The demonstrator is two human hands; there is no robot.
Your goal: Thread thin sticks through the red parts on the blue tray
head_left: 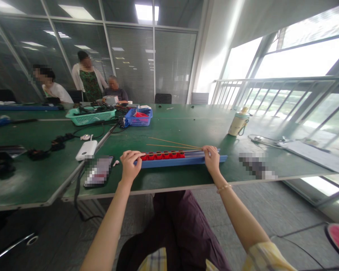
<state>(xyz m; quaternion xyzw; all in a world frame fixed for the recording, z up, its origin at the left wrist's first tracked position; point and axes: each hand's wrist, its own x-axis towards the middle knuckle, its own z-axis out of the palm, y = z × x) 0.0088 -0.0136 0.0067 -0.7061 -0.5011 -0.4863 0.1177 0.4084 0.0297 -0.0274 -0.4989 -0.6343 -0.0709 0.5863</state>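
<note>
A long blue strip housing (180, 162) lies across the table in front of me. Inside its left part sits a row of several red socket modules (166, 154). My left hand (131, 162) is at the housing's left end, thumb and fingers pinched on what looks like the end of a thin copper-coloured strip along the modules. At the right end, my right hand (211, 158) grips thin copper-coloured strips (175, 146). Two of them fan out leftward above the housing with free ends. What lies under my fingertips is partly hidden.
A phone (98, 171), a white power bank (86, 150) and an earbud (116, 163) lie to the left. Behind stand a green basket (92, 117) and a blue basket (138, 119). A bottle (238, 123) stands right. Cables cross the left table; people are at the far side.
</note>
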